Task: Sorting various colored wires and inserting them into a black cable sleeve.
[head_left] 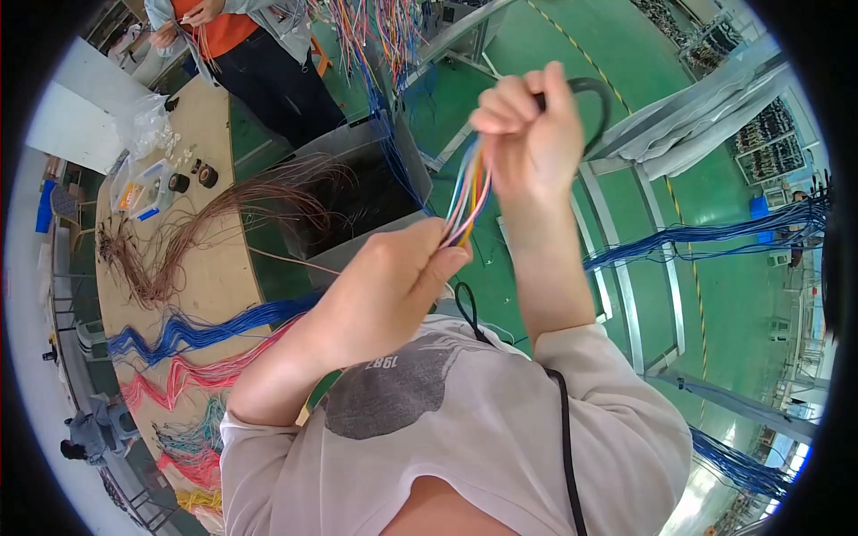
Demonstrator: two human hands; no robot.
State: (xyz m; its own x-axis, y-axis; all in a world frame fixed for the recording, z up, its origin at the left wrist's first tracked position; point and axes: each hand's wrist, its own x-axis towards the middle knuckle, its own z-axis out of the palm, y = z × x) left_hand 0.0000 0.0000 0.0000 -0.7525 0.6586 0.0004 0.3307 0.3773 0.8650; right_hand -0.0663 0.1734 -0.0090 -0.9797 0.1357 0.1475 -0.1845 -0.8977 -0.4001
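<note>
The person's left hand [393, 286] is pinching shut on the lower end of a bundle of thin, glossy plastic-coated wires in orange, yellow, blue and white [468, 198], sitting dead centre of the view. Up at about one o'clock from it, the right hand [527, 121] is closing into a tight fist around the top of that same bundle, so the strands are running taut and slightly fanned between the two grips. A smooth black rubbery cable [601, 107] is looping out of the right fist in a curve, and its lower run is dropping out of sight behind the forearm.

At nine o'clock a pale wooden worktable [214, 277] is carrying limp skeins: brown wires [223, 214] sprawling, blue wires [192, 332] and pink wires [183, 373] lying kinked beside them. At eleven o'clock another person in an orange top [228, 31] is standing, cut off above the chest by the frame edge. The wire ends inside both fists are hidden.
</note>
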